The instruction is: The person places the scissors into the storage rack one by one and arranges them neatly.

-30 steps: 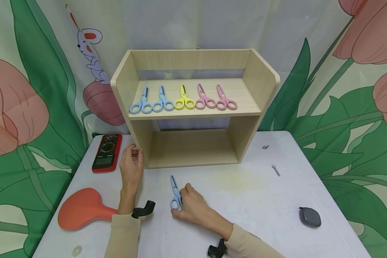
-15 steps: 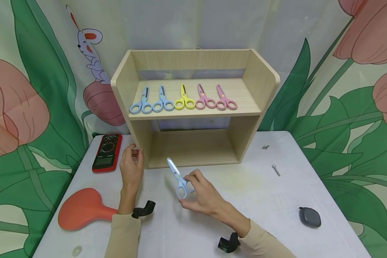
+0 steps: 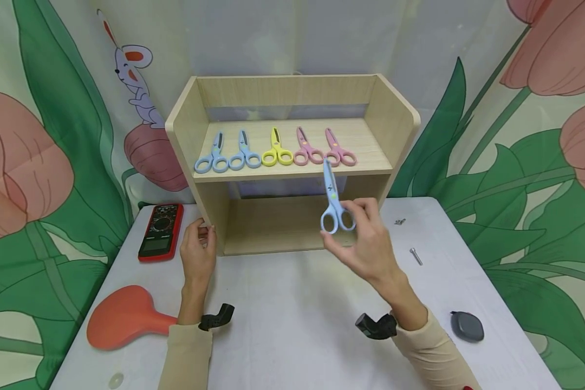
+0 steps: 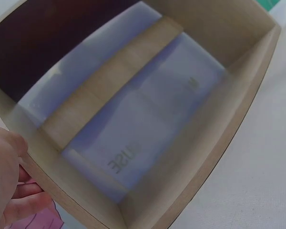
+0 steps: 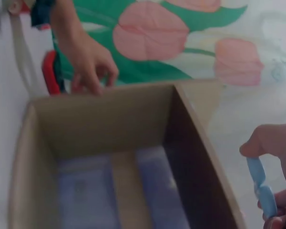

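1. Since the earlier frames, the right hand (image 3: 365, 238) has lifted the blue scissors (image 3: 334, 207) off the table and carried them up and to the right; they now hang in the air at the centre right of the head view, in front of the wooden shelf (image 3: 392, 127), tips pointing up toward the top board.
2. Right hand state: fingers and thumb pinch the scissors at the handle loops. In the right wrist view the blue handle (image 5: 260, 183) shows at the lower right edge, between the fingertips.
3. Left hand (image 3: 197, 253) state: unchanged; fingers curled round the lower front edge of the shelf's left side wall, at the centre left of the frame. The left wrist view shows only the fingers (image 4: 24, 202) against that wall.
4. Top board contents: five scissors (image 3: 275, 150) in a row (two blue, one yellow, two pink), handles toward the front edge.
5. Risk: the hold is a light pinch at the loops only, so the scissors could swing or slip out.
6. Risk: the raised tips stand just below the pink scissors (image 3: 339, 150); a knock there could push that pair out of the row or off the front edge.
7. Surface: white table (image 3: 283, 325), carrying a red meter (image 3: 161, 230) at the left, an orange paddle-shaped object (image 3: 124, 315) at the lower left, a screw (image 3: 416, 255) and a dark grey pebble-shaped object (image 3: 467, 326) at the right.
8. Room: a printed curtain (image 3: 44, 135) with pink tulips, green leaves and a cartoon mouse fills the background.
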{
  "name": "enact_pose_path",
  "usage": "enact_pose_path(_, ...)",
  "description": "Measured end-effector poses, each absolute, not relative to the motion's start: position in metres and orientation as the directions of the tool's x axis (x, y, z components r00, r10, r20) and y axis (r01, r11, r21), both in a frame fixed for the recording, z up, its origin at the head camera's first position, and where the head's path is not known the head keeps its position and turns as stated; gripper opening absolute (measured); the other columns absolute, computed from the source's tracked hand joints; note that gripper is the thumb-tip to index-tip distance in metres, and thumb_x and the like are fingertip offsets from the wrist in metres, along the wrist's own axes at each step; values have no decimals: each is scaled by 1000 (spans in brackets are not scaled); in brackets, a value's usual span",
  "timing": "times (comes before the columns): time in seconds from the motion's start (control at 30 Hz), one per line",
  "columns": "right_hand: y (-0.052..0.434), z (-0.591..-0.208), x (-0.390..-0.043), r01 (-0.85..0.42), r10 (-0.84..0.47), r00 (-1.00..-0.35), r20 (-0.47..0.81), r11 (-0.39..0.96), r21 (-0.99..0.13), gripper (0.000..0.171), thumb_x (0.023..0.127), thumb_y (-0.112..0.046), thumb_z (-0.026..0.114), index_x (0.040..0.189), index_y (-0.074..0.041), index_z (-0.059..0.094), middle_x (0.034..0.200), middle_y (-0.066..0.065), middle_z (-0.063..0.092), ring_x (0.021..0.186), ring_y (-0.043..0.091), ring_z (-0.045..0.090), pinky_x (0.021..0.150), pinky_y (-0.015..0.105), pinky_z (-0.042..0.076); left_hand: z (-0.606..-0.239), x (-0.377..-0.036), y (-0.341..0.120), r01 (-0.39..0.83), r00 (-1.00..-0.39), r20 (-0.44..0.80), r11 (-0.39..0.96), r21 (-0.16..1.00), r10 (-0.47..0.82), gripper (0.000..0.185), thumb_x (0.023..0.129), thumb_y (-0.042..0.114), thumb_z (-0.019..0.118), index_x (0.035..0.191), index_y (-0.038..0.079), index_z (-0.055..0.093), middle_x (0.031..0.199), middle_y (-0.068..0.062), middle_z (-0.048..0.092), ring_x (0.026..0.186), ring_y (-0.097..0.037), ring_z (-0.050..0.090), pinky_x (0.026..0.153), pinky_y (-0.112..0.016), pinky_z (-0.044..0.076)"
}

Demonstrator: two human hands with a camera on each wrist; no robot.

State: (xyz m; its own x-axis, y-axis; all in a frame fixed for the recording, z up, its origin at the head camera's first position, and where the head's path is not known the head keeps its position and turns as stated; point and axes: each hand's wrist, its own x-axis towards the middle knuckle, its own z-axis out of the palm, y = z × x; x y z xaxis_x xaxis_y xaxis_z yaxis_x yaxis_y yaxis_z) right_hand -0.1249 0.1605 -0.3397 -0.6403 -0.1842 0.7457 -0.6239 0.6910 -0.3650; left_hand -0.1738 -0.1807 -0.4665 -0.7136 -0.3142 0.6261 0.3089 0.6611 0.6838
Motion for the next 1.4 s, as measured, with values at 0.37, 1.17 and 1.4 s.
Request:
enact_pose_path(0.37, 200, -293, -157, -304, 64, -797, 600, 817, -490, 58, 84, -32, 72, 123, 10, 61, 112, 24, 46, 94, 34, 53, 70, 43, 47, -466, -174, -180, 305, -716, 620, 655, 691, -321, 32, 98, 16, 64, 123, -2, 60, 105, -21, 64, 90, -30, 68, 74, 5, 42)
enact_pose_path(1.17, 201, -289, -193, -211, 4, -824, 567, 926, -314, 47, 107, -37, 40, 144, -12, 55, 151, 19, 50, 112, 52, 63, 63, 59, 56, -466, -173, -181, 283, -732, 602, 660, 695, -320, 33, 98, 18, 64, 124, -1, 59, 106, -21, 64, 91, -29, 68, 77, -42, 60)
enact_pose_path(1.4, 199, -285, -201, -189, 13, -856, 516, 922, -337, 49, 107, -39, 37, 146, -15, 53, 154, 17, 47, 117, 53, 60, 65, 61, 55, -466, -173, -180, 286, -729, 605, 660, 695, -322, 33, 97, 16, 65, 124, -1, 59, 106, -21, 64, 90, -30, 68, 77, -40, 60)
